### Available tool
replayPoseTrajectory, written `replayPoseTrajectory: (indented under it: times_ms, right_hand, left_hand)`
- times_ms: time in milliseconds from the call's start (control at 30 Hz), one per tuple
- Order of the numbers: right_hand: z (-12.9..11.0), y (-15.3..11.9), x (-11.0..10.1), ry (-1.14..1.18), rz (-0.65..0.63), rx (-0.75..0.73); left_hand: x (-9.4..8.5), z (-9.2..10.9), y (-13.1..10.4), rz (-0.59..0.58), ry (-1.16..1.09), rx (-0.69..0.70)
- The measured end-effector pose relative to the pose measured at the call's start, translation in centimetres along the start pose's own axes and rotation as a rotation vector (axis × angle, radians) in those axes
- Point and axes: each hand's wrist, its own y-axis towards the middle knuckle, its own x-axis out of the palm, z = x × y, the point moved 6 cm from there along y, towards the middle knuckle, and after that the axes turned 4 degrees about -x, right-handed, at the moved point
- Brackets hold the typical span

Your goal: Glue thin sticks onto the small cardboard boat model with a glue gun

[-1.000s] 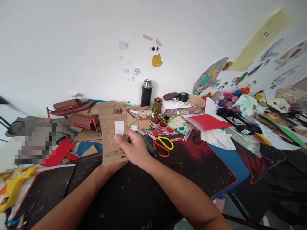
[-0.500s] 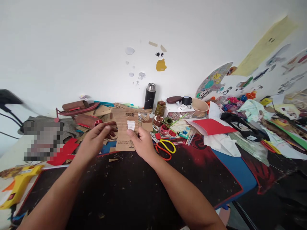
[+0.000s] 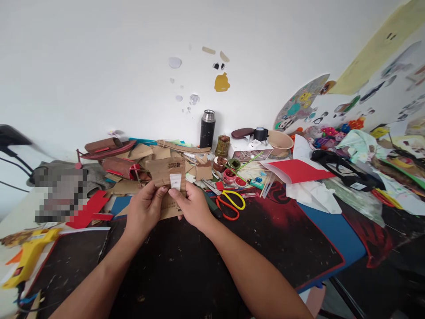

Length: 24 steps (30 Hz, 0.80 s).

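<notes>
Both hands hold a piece of brown cardboard (image 3: pixel 159 168) upright above the table. A white label (image 3: pixel 175 181) and a printed code show on the side facing me. My left hand (image 3: pixel 146 207) grips the left edge, its thumb and fingers pinched there. My right hand (image 3: pixel 194 204) holds the right edge, with the thumb across the front below the label and the other fingers partly hidden behind. Just right of my right hand lie scissors (image 3: pixel 232 204) with red and yellow handles.
A black mat (image 3: pixel 265 248) covers the table. At the left lies a yellow glue gun (image 3: pixel 28 257) beside red paper (image 3: pixel 89 210). Behind stand a black flask (image 3: pixel 207 128), cardboard scraps (image 3: pixel 136 153), small paint pots (image 3: pixel 229 176) and a beige bowl (image 3: pixel 280 141). Red paper (image 3: pixel 299 170) lies at right.
My left hand has moved right and closed on the cardboard's left edge; before, it was beside it. The cardboard has come slightly lower and to the left.
</notes>
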Motion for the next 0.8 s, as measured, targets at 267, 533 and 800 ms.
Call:
replayPoseTrajectory:
  times_ms: [267, 533, 800]
  right_hand:
    - [-2.3, 0.5, -2.6, -0.591, 0.125, -0.275]
    - [-3.6, 0.8, -3.9, -0.839, 0.09, -0.426]
    - [-3.9, 1.2, -4.6, -0.366, 0.08, -0.404]
  left_hand:
    - [-1.1, 0.2, 1.0, 0.057, -0.032, -0.033]
    - [-1.8, 0.5, 0.8, -0.329, -0.639, -0.334]
    - [-1.9, 0.2, 1.2, -0.186, -0.881, -0.455]
